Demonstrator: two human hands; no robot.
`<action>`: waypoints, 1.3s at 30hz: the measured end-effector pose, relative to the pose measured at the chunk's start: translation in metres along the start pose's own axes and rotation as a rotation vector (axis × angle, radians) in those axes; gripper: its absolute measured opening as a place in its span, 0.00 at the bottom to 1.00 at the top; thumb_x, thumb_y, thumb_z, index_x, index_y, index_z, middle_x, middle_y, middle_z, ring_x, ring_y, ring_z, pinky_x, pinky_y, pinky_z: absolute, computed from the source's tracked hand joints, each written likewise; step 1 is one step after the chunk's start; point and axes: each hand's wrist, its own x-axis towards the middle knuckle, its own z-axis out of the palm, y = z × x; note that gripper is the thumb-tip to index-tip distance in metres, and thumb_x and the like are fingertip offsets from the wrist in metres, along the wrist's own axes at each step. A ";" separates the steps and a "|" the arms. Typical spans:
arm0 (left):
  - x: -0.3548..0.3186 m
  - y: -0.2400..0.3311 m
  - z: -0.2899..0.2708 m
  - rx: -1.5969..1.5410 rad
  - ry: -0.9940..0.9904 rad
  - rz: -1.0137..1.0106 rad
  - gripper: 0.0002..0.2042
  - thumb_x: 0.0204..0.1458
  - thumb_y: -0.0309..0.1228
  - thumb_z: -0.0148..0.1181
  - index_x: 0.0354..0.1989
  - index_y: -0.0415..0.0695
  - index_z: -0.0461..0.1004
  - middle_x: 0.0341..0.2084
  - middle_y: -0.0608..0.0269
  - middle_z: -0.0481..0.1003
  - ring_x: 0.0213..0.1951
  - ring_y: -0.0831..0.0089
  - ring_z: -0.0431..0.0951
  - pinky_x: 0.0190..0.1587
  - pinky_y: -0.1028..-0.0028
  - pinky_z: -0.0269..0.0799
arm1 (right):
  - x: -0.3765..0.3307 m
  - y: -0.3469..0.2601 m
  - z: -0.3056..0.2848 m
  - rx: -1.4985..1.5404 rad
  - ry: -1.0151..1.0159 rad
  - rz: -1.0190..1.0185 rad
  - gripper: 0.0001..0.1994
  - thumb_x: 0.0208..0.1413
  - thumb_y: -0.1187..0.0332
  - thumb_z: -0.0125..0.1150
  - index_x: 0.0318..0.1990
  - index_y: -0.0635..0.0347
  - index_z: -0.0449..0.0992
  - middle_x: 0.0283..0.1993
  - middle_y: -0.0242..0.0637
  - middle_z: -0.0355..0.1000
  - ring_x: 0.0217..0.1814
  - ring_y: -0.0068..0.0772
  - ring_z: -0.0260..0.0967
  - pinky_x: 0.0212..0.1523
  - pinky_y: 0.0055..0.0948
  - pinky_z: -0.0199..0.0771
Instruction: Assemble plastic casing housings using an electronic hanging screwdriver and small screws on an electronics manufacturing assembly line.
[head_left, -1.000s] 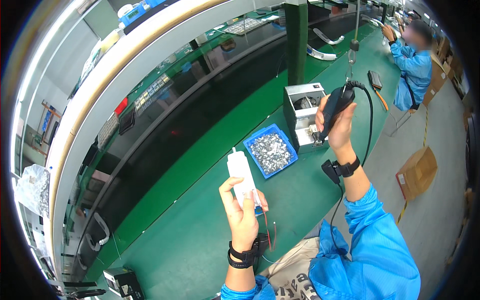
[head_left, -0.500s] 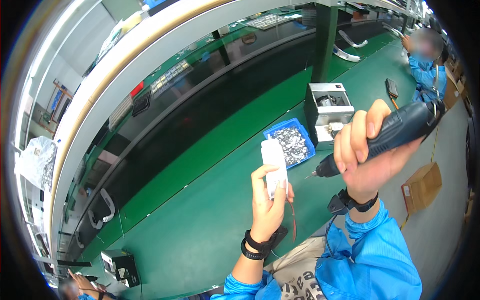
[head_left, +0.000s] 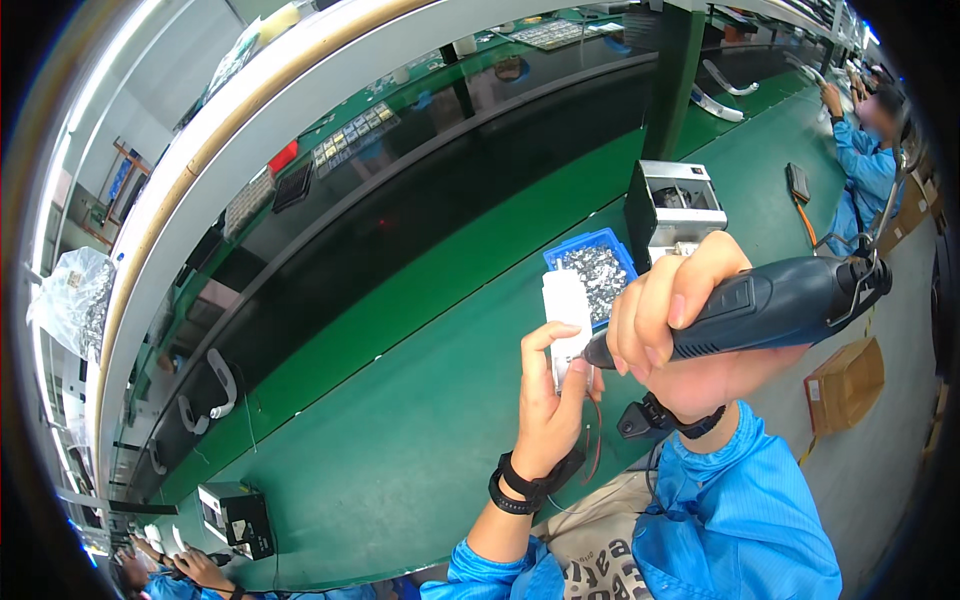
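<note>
My left hand point(head_left: 549, 405) grips a white plastic housing point(head_left: 567, 305) between thumb and fingers, holding it above the green bench. Thin reddish-brown wires point(head_left: 598, 440) hang from its lower end. Wrapped in my right hand point(head_left: 670, 330) is a dark electric screwdriver point(head_left: 765, 308), lying nearly level with its tip toward the left. That tip meets the housing just above my left thumb; whether it sits on a screw is too small to tell. Behind the housing stands a blue tray point(head_left: 622, 250) full of small metal parts point(head_left: 600, 280).
A metal box-shaped machine point(head_left: 682, 205) stands just beyond the tray, and another black one point(head_left: 237, 520) at the lower left. A black conveyor belt point(head_left: 400, 215) runs along the green bench point(head_left: 400, 450). A co-worker point(head_left: 868, 150) sits at the far right. An open cardboard box point(head_left: 845, 388) is on the floor.
My right hand has brought the screwdriver left and down, so its tip, earlier apart from the housing, is now at it. The housing stays in my left hand.
</note>
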 end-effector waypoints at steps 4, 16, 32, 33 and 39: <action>0.001 0.000 0.000 0.012 0.008 0.005 0.17 0.68 0.18 0.46 0.63 0.43 0.59 0.35 0.61 0.72 0.31 0.77 0.73 0.33 0.75 0.72 | 0.001 0.004 -0.003 -0.004 -0.014 -0.007 0.51 0.44 0.12 0.48 0.39 0.64 0.69 0.24 0.42 0.70 0.23 0.37 0.70 0.22 0.35 0.74; 0.001 -0.003 -0.003 0.008 -0.024 0.014 0.17 0.67 0.17 0.46 0.62 0.41 0.60 0.36 0.59 0.73 0.32 0.77 0.74 0.35 0.75 0.72 | 0.002 0.002 -0.002 0.032 0.039 0.013 0.53 0.43 0.10 0.44 0.39 0.63 0.68 0.24 0.42 0.70 0.21 0.37 0.69 0.21 0.35 0.73; 0.004 -0.009 -0.015 -0.003 0.003 0.032 0.12 0.70 0.23 0.47 0.58 0.45 0.59 0.33 0.57 0.73 0.28 0.74 0.75 0.32 0.74 0.72 | 0.010 -0.008 -0.004 -0.139 -0.028 -0.034 0.37 0.62 0.25 0.45 0.37 0.59 0.64 0.22 0.41 0.66 0.16 0.36 0.64 0.19 0.38 0.71; 0.005 -0.009 -0.015 -0.003 0.011 0.027 0.11 0.70 0.23 0.47 0.58 0.45 0.59 0.31 0.57 0.73 0.27 0.74 0.74 0.31 0.74 0.72 | 0.011 -0.008 -0.006 -0.147 -0.035 -0.045 0.37 0.63 0.26 0.45 0.38 0.59 0.64 0.23 0.40 0.66 0.16 0.36 0.64 0.19 0.37 0.70; 0.003 -0.008 -0.015 -0.034 0.020 0.029 0.10 0.70 0.23 0.49 0.57 0.44 0.64 0.29 0.62 0.74 0.29 0.78 0.74 0.33 0.76 0.72 | 0.009 -0.006 -0.008 -0.064 0.054 -0.062 0.46 0.55 0.16 0.40 0.39 0.60 0.67 0.23 0.41 0.68 0.17 0.36 0.65 0.18 0.34 0.69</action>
